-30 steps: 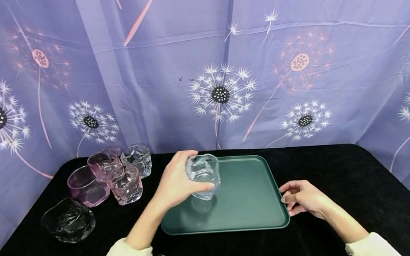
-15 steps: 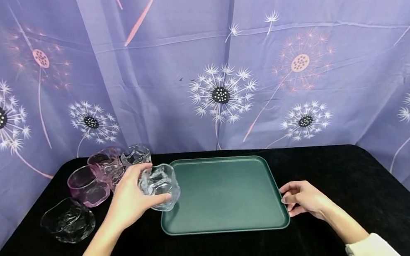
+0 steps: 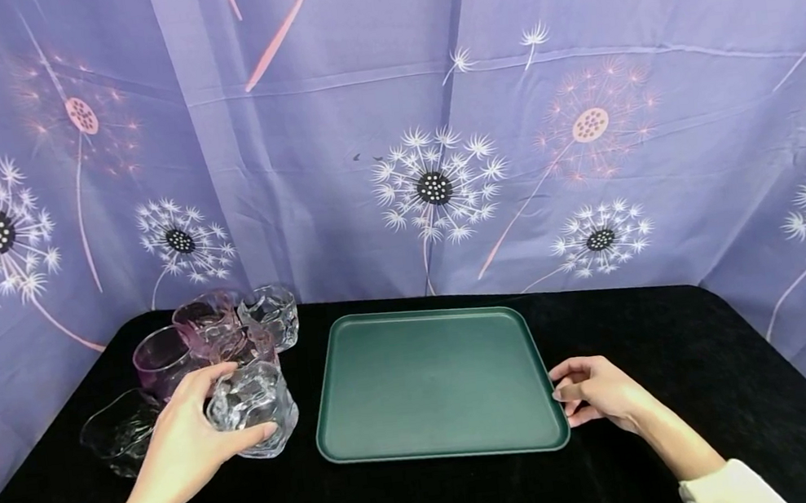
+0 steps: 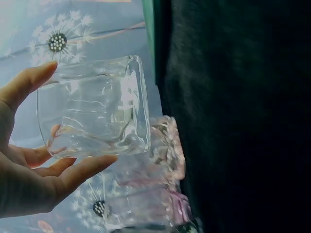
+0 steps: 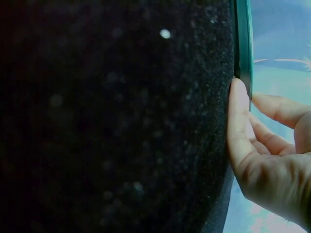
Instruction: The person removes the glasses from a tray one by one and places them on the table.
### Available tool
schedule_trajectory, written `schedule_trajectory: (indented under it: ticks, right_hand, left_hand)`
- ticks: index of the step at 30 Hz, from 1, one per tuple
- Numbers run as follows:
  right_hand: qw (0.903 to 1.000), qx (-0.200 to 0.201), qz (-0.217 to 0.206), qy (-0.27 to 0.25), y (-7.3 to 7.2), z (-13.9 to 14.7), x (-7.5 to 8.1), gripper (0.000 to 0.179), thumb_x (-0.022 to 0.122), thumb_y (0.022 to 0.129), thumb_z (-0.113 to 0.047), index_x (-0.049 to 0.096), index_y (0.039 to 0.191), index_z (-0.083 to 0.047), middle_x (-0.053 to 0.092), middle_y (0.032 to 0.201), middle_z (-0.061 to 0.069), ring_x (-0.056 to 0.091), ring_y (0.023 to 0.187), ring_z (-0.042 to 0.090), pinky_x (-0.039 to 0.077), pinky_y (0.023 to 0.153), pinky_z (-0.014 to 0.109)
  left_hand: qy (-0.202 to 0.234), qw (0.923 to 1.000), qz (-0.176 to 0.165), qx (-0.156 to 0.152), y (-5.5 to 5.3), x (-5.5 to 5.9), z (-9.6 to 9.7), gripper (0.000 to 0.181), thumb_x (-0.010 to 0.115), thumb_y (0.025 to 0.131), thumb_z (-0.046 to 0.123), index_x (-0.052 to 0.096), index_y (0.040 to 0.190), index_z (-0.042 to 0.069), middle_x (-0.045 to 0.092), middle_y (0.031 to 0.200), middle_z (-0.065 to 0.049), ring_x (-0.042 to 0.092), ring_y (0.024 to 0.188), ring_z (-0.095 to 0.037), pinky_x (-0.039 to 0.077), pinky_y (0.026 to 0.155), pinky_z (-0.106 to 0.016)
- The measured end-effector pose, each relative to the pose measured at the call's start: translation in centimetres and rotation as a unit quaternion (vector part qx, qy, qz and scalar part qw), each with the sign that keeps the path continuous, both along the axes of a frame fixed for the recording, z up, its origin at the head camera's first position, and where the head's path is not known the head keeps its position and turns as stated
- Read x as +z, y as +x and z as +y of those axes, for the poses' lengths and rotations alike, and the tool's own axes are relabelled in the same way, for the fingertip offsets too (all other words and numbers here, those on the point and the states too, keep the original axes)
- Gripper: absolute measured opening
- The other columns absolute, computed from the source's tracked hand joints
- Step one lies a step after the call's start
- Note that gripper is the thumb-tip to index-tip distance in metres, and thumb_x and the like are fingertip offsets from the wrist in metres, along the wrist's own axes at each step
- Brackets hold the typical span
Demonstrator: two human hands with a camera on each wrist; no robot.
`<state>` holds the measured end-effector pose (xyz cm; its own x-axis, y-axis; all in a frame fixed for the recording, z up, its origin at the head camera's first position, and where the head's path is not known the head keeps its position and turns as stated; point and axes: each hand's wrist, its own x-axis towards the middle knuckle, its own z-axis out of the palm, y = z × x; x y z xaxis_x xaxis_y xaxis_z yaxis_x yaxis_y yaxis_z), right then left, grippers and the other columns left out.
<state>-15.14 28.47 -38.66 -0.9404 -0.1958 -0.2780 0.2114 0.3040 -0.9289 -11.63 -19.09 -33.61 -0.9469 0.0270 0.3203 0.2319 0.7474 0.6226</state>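
A clear, wavy-sided drinking glass [image 3: 260, 402] is gripped in my left hand [image 3: 180, 447], thumb on one side and fingers on the other. It is held left of the green tray [image 3: 435, 383], in front of the other glasses. The left wrist view shows the held glass [image 4: 97, 107] side-on, raised over the black cloth. At the tray's right rim, my right hand [image 3: 602, 390] pinches the edge. In the right wrist view, the thumb and a finger of that hand [image 5: 267, 150] lie on either side of the tray rim [image 5: 244, 48].
Behind the left hand cluster a purple-tinted glass [image 3: 159, 355], a pink glass [image 3: 203, 315], a partly hidden pale pink glass [image 3: 263, 346] and a clear glass [image 3: 277, 314]. A wide clear glass [image 3: 115, 429] stands nearest the left edge. Purple curtains [image 3: 335, 168] back the black-covered table [image 3: 647, 324].
My left hand has carried the clear glass leftward from above the tray to a spot in front of the grouped glasses. The right hand and the tray have stayed put.
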Motion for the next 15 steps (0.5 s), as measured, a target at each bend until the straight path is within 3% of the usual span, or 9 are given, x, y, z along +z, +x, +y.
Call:
schedule_trajectory:
  ticks: [7, 15]
  right_hand:
    - [1.0, 0.0, 0.004, -0.002, 0.0, 0.0, -0.1, 0.037, 0.055, 0.079, 0.004, 0.044, 0.112, 0.017, 0.056, 0.079, 0.008, 0.055, 0.061, 0.015, 0.054, 0.057, 0.034]
    - [0.9999, 0.008, 0.003, -0.008, 0.0, 0.2, -0.1, 0.037, 0.055, 0.08, 0.004, 0.043, 0.113, 0.017, 0.057, 0.079, 0.008, 0.055, 0.061, 0.015, 0.054, 0.058, 0.035]
  left_hand:
    - [-0.006, 0.9997, -0.014, 0.021, 0.8, -0.9, -1.4, 0.082, 0.084, 0.058, 0.038, 0.049, 0.123, 0.003, 0.046, 0.122, -0.02, 0.042, 0.11, -0.04, 0.032, 0.084, -0.056]
    - [-0.01, 0.9991, -0.025, 0.034, 0.9, -1.3, -2.5, 0.08, 0.082, 0.061, 0.04, 0.049, 0.125, 0.004, 0.045, 0.122, -0.02, 0.04, 0.109, -0.042, 0.031, 0.082, -0.058]
